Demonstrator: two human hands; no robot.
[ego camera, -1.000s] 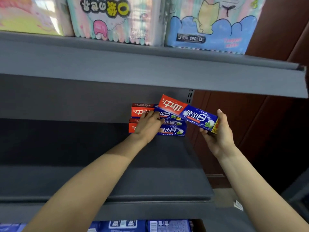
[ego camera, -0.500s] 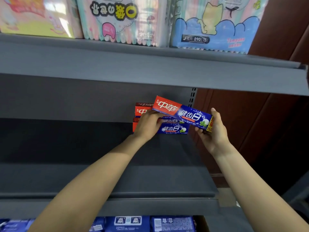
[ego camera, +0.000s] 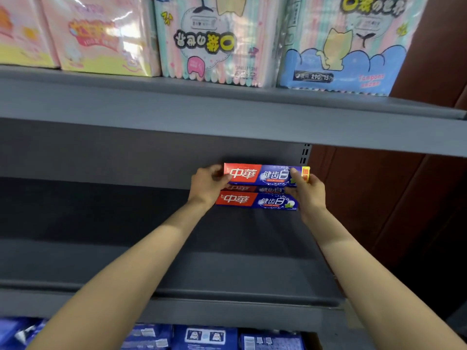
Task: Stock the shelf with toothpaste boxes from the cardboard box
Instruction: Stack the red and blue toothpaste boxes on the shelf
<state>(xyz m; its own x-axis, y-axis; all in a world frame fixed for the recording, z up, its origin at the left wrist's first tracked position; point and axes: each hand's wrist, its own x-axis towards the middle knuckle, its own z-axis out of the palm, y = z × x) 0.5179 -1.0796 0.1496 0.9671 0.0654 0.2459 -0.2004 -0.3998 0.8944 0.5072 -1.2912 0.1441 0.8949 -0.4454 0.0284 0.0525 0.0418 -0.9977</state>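
Observation:
A red-and-blue toothpaste box (ego camera: 265, 174) lies level on top of a stack at the back right of the grey middle shelf (ego camera: 177, 261). My left hand (ego camera: 208, 184) pinches its red left end. My right hand (ego camera: 307, 192) grips its blue right end by the yellow tip. Under it a second box (ego camera: 255, 189) shows only its top face, and the lowest box (ego camera: 255, 200) faces front on the shelf. The cardboard box is not in view.
The upper shelf (ego camera: 227, 114) overhangs the stack and carries pastel packs (ego camera: 214, 39). Blue packs (ego camera: 204, 337) fill the shelf below. A brown wooden wall (ego camera: 404, 198) stands right of the shelf upright (ego camera: 305, 154). The middle shelf is bare left of the stack.
The held box went from tilted in front of the stack to level on top of it. My left hand shifted from the stacked boxes to the held box's left end.

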